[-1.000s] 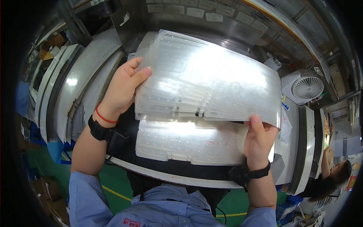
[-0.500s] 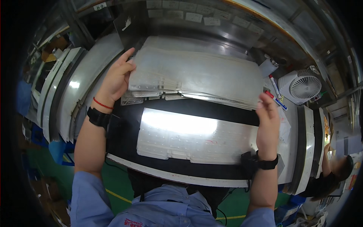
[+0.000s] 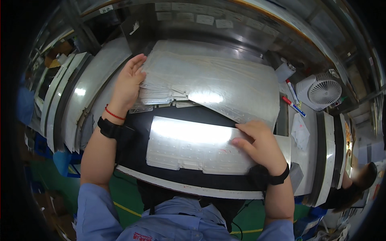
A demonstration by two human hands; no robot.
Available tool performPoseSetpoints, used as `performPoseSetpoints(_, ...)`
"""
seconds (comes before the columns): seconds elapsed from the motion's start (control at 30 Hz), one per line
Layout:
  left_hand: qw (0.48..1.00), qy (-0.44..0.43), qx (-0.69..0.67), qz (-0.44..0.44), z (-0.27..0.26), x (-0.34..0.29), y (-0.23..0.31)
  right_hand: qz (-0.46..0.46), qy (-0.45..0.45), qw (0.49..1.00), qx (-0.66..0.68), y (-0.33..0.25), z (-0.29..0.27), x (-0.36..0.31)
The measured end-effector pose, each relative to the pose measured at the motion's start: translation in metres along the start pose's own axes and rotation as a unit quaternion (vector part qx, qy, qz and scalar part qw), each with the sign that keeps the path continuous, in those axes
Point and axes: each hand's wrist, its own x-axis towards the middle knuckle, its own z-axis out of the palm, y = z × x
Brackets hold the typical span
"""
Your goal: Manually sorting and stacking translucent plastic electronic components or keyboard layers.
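Since the earlier frame, the right hand [image 3: 259, 142] has been shifted from the far pile of clear sheets [image 3: 225, 80] to the right part of the near stack of sheets [image 3: 193, 140]. Its thumb and fingers are held apart; whether the stack is pressed cannot be told. By the left hand [image 3: 128, 82], opened loosely, the far pile's left end is met. That pile is fanned unevenly toward the worktable's [image 3: 189, 112] back edge, while the near stack is laid along the front edge. Two markers [image 3: 292, 106] and a white fan [image 3: 326, 91] are set near the right edge.
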Motion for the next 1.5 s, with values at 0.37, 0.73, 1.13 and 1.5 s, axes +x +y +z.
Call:
performPoseSetpoints(0.37,0.999,-0.009,-0.048,-0.012,0.003,-0.001,0.003,-0.002,0.076,0.985,-0.153,0.005,0.016,0.002)
performPoseSetpoints(0.73,0.998,-0.021,-0.034,0.044,0.009,-0.011,0.017,0.021,0.001,1.000,0.004,0.001,0.002,0.000)
performPoseSetpoints(1.13,0.933,-0.278,-0.170,-0.153,0.027,-0.028,0.027,0.005,0.078,0.997,0.015,-0.005,-0.001,-0.001)
performPoseSetpoints(1.5,0.916,-0.338,-0.115,-0.184,0.051,-0.045,0.030,0.045,0.110,0.992,0.047,0.019,-0.005,-0.002)
